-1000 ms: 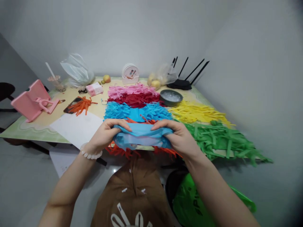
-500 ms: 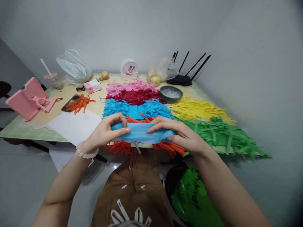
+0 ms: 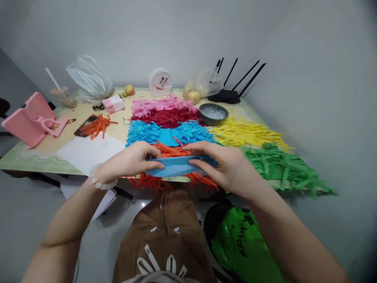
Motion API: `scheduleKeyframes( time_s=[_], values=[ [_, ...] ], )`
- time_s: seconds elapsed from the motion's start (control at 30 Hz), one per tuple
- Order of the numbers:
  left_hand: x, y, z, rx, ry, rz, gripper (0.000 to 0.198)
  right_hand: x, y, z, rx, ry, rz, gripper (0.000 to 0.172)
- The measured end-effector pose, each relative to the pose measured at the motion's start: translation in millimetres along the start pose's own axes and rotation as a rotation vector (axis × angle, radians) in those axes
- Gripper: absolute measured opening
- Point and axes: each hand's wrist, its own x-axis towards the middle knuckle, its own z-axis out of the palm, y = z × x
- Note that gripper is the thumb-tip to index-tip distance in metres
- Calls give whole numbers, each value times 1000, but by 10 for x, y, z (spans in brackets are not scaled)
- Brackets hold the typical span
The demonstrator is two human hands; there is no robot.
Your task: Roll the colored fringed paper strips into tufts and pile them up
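The blue paper (image 3: 176, 167) has gone from a loose, sagging bundle a second ago to a narrow, flat band. Judging by that, the folding is nearly pressed home. It sits well in front of the grey bowl (image 3: 213, 114) and a little to its left, over the near edge of the table (image 3: 44, 157).

The left hand (image 3: 129, 161) pinches the band's left end between thumb and fingers. The right hand (image 3: 226, 167) pinches the other end, with its fingers laid along the top and its thumb underneath. Both hands have drawn lower and closer to the tabletop.

Counted, there is one folded band and one bowl, and there are six large heaps of fringe:
- pink fringe (image 3: 161, 104), just left of the bowl
- dark red fringe (image 3: 167, 117), just left of the bowl
- blue fringe (image 3: 141, 131), in front of those two
- orange fringe (image 3: 171, 150), partly under the hands
- yellow fringe (image 3: 244, 133), in front of the bowl and to its right
- green fringe (image 3: 279, 167), nearer the person than the yellow

One small orange bundle (image 3: 96, 125) and one white sheet (image 3: 91, 151) lie far left of the bowl.
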Motion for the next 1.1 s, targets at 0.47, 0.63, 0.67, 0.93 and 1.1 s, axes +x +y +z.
scheduleKeyframes(
  time_s=[0.47, 0.63, 0.67, 0.93, 1.1],
  values=[
    [-39, -1, 100, -202, 173, 138, 24, 40, -109, -70, 8, -11, -60, 25],
    [-2, -41, 207, -471, 92, -30, 29, 0, 30, 6, 141, -43, 212, 9],
    [-17, -40, 221, -532, 91, -59, 28, -12, 57, 35, 181, -56, 253, 9],
    [-102, -103, 397, -844, 311, 2, 16, -200, 137, 333, 557, 172, 378, 11],
    [-142, -188, 421, -883, 323, 70, 12, -248, 164, 399, 770, 184, 288, 16]
  ],
)
